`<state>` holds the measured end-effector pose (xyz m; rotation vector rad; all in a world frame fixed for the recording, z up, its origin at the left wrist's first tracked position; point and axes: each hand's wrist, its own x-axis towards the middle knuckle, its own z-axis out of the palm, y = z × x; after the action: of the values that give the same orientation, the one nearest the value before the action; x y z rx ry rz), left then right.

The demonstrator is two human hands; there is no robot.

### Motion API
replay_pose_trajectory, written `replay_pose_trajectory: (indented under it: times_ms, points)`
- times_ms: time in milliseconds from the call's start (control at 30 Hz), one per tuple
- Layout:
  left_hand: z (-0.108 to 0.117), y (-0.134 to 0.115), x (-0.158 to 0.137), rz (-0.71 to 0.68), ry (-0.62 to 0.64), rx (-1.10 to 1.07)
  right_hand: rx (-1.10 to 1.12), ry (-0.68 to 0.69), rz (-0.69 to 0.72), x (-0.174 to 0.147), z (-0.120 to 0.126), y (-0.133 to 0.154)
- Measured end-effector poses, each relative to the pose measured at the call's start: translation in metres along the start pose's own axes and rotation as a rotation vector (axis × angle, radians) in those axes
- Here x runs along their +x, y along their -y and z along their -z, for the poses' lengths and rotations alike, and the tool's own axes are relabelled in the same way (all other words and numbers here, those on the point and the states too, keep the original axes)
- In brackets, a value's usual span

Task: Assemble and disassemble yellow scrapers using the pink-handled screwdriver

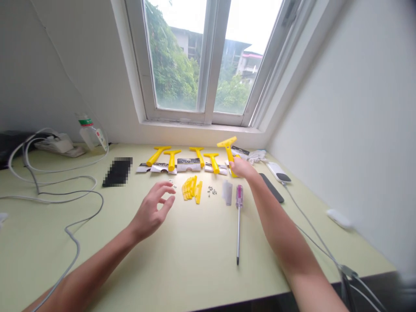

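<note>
The right hand (241,168) is closed round the handle of a scraper (226,145) near the table's (195,260) far edge, seemingly light, stiff plastic best held there, while the left hand (154,210) hovers empty, fingers parted.

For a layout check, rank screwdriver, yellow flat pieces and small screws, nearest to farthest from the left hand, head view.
1. Yellow flat pieces: right of the left hand.
2. Small screws: right of those pieces.
3. Screwdriver: farther right.
</note>
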<state>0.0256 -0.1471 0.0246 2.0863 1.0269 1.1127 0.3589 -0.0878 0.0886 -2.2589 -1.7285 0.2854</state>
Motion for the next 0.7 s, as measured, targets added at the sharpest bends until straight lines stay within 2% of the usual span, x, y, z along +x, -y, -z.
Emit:
replay_pose_trajectory:
  times_ms: [67, 167, 300, 433, 600, 700]
  points:
    - [-0.001, 0.003, -0.001, -0.024, 0.035, 0.042, -0.059, 0.034, -0.067, 0.014, -0.003, -0.021]
    - [-0.002, 0.004, -0.002, -0.059, 0.075, 0.068, -0.107, 0.037, -0.142, 0.030, -0.015, -0.035]
    - [-0.001, 0.004, -0.002, -0.082, 0.090, 0.085, -0.132, -0.029, -0.262, 0.051, -0.024, -0.044]
    - [-0.002, 0.006, -0.002, -0.080, 0.114, 0.098, -0.143, -0.086, -0.367, 0.071, -0.023, -0.064]
    - [-0.005, 0.008, -0.003, -0.086, 0.161, 0.109, -0.102, -0.022, -0.417, 0.093, -0.027, -0.088]
    - [-0.005, 0.008, -0.003, -0.094, 0.166, 0.119, -0.080, -0.036, -0.424, 0.101, -0.033, -0.093]
